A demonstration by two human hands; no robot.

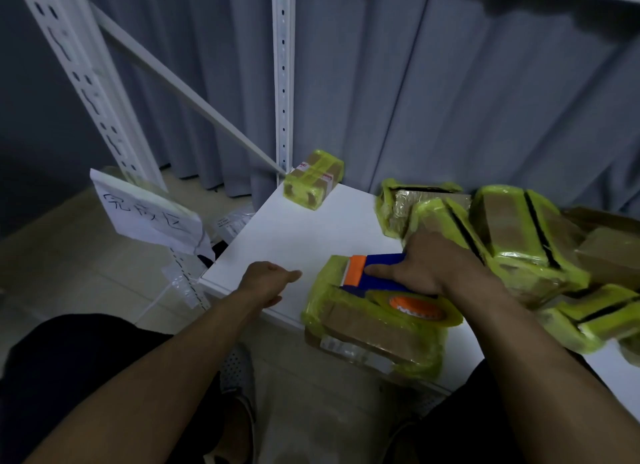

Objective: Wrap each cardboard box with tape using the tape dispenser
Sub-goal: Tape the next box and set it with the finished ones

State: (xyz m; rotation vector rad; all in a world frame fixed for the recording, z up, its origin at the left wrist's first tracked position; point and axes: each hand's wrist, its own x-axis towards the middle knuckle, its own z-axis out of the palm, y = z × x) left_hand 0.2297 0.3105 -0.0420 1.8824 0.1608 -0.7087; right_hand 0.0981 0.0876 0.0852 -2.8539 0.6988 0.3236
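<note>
A cardboard box (367,328) banded with yellow-green tape lies at the near edge of the white table (304,235), partly overhanging it. On top of it rests a blue and orange tape dispenser (363,271) with its yellow tape roll (415,306) toward me. My right hand (436,266) grips the dispenser's handle. Over the table edge, left of the box, my left hand (268,281) hovers with loosely curled fingers, holding nothing.
A small taped box (313,179) stands at the table's far corner. A heap of several taped boxes (512,235) fills the right side. White shelf posts (283,72) rise behind, a handwritten paper sign (149,214) hangs at left, grey curtains behind.
</note>
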